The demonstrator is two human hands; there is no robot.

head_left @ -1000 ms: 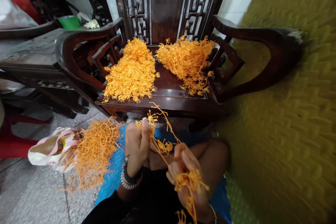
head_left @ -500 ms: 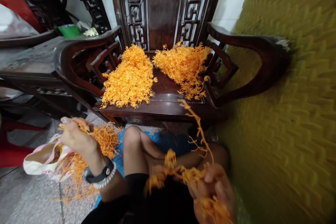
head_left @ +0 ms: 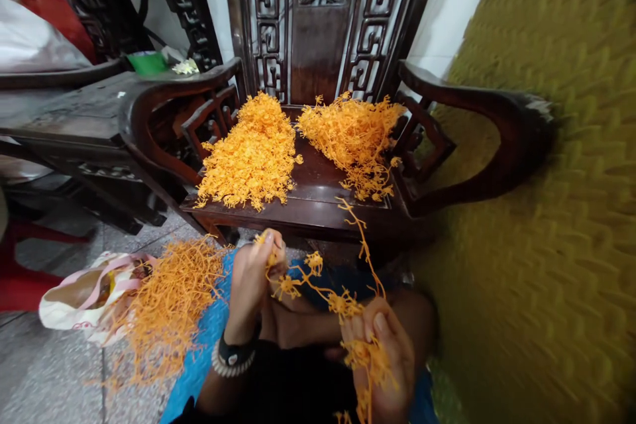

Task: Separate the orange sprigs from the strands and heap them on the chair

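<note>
My left hand (head_left: 254, 281) is raised in front of my knee, fingers closed on a small orange plastic flower piece (head_left: 272, 258). Lower and to the right, my right hand (head_left: 390, 358) grips a branching orange plastic flower strand (head_left: 342, 305). Clusters hang off that strand toward my left hand, and one thin bare stem (head_left: 366, 252) sticks up from my right fingers. Whether the left hand's piece is joined to the strand I cannot tell. On the wooden chair (head_left: 320, 202) lie two heaps: fluffy orange flower heads (head_left: 248, 159) at left and longer branched flower strands (head_left: 352, 139) at right.
Thin bare orange stems (head_left: 173, 298) are piled on the floor at left, partly over a blue mat (head_left: 196, 364). Beside them lies a white cloth bag (head_left: 74, 305) with pink handles. A dark side table (head_left: 64, 112) bears a green bowl (head_left: 148, 63). A woven yellowish mat (head_left: 521, 278) stands at right.
My left hand has moved right from above the floor pile of stems to the strand, and now pinches a piece there. My right hand has shifted slightly left, still holding the strand.
</note>
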